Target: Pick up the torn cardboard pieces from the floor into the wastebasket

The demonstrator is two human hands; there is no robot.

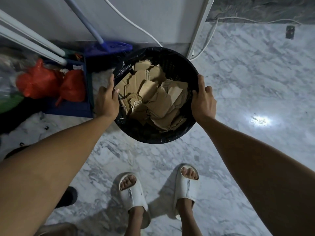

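A round black wastebasket (150,135) lined with a black plastic bag is in the middle of the view, above the marble floor. Several torn brown cardboard pieces (153,97) fill its inside. My left hand (107,99) grips the left rim, thumb over the edge. On the opposite rim my right hand (203,101) holds on the same way. I see no cardboard pieces on the floor.
A dark blue crate (73,108) with red plastic bags (51,82) stands to the left. A blue mop head (110,46) leans at the wall behind. A white cable (136,25) runs along the wall and floor. My feet in white slippers (158,193) stand below the basket.
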